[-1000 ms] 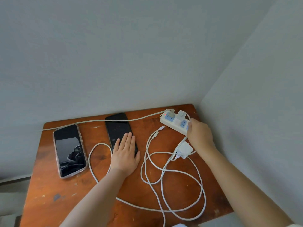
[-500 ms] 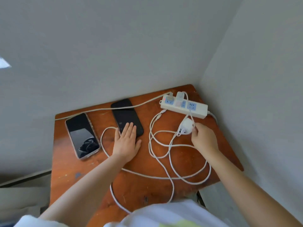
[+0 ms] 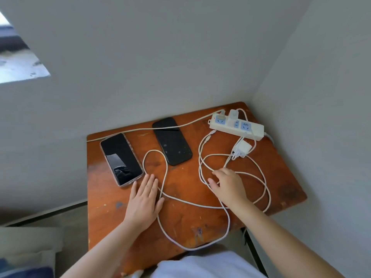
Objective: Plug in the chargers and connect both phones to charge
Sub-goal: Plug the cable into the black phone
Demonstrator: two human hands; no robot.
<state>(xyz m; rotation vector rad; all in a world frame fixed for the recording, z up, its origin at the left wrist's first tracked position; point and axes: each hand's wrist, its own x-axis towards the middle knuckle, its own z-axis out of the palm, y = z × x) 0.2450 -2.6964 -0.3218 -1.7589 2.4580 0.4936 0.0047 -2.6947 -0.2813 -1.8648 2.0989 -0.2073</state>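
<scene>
Two dark phones lie face up on the wooden table (image 3: 281, 177): a clear-cased phone (image 3: 121, 159) at the left and a black phone (image 3: 172, 143) in the middle. A white power strip (image 3: 236, 127) sits at the back right with one white charger (image 3: 233, 113) plugged in. A second white charger (image 3: 242, 148) lies loose in front of the strip, its white cable (image 3: 200, 205) looping over the table. My left hand (image 3: 145, 199) rests flat beside the clear-cased phone, holding nothing. My right hand (image 3: 227, 185) lies over the cable loops with fingers spread.
The table stands in a corner with grey walls behind and to the right. A thin cord (image 3: 152, 129) runs from the strip across the black phone's top to the left. My white shirt (image 3: 204, 265) is at the bottom edge.
My left hand slid off the black phone to a spot beside the clear-cased phone. My right hand let the loose charger go and dropped back onto the cable loops. The view pulled back.
</scene>
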